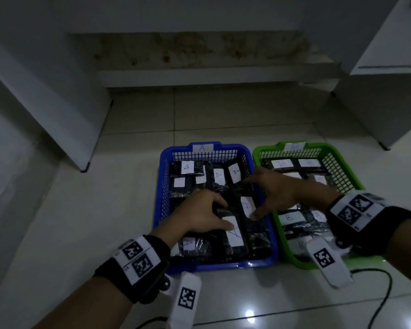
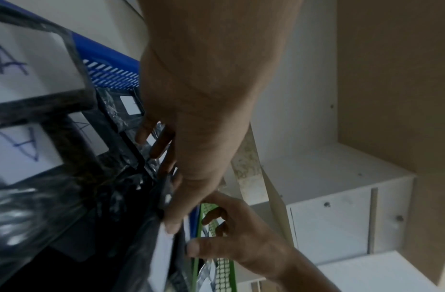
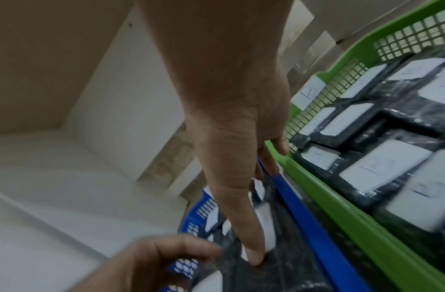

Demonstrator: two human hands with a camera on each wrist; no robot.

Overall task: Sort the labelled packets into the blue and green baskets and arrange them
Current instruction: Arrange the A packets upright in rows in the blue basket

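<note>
Lower left of the head view, the left hand (image 1: pixel 201 214) lies spread on the dark packets (image 1: pixel 233 231) in the blue basket (image 1: pixel 160 186), thumb touching a label reading "A"; fingers mostly straight, gripping nothing I can see. Further packets there read "A", as does the basket's rim tag. To the right, the right hand (image 1: pixel 274 192) reaches across, fingers extended, thumb tip beside another "A" label; its fingertips are partly hidden. The green basket (image 1: pixel 342 162), right, holds packets marked "B", several blurred.
</note>
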